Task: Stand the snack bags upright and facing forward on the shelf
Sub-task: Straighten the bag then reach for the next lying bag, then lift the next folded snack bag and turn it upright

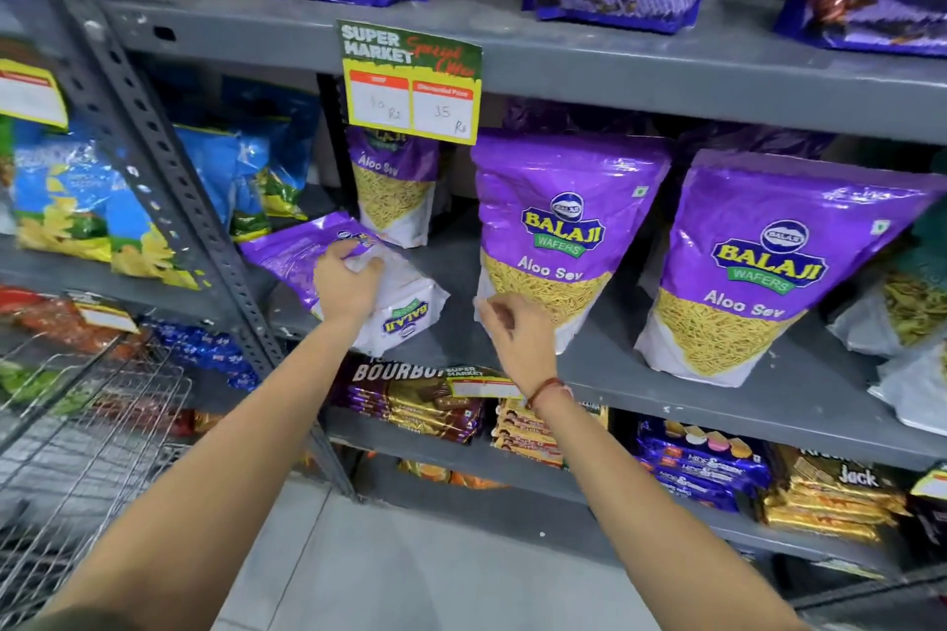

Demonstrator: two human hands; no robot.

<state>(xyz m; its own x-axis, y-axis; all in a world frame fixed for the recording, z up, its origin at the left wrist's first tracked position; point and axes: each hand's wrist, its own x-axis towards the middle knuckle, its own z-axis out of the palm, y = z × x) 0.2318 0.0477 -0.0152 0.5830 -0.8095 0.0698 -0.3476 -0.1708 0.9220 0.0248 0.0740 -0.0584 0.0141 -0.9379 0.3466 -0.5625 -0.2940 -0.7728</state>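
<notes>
My left hand [348, 284] is clamped on the fallen Aloo Sev bag [353, 282], which lies flat on the grey shelf [615, 369] at its left end, logo upside down toward me and the purple top pointing away to the left; my fingers curl over its upper face near the middle. My right hand [517, 331] hangs just in front of the lower left corner of the middle Aloo Sev bag [556, 241], fingers loosely curled and holding nothing (I cannot tell whether the knuckles actually touch the packet). That middle bag stands upright and faces forward, and the right Aloo Sev bag [758, 272] beside it does the same, leaning slightly. A smaller-looking Aloo Sev bag at the back [392, 192] stands upright behind the fallen one, partly hidden by the yellow price tag [410, 82] clipped to the shelf above. A red thread bracelet [546, 389] circles my right wrist. On the shelf below I see Bourbon biscuit packs [410, 400] and blue biscuit packs [702, 464]. To the left, past the perforated upright post [159, 200], are blue snack bags [77, 200], and a wire basket [87, 430] sits low at the left.
</notes>
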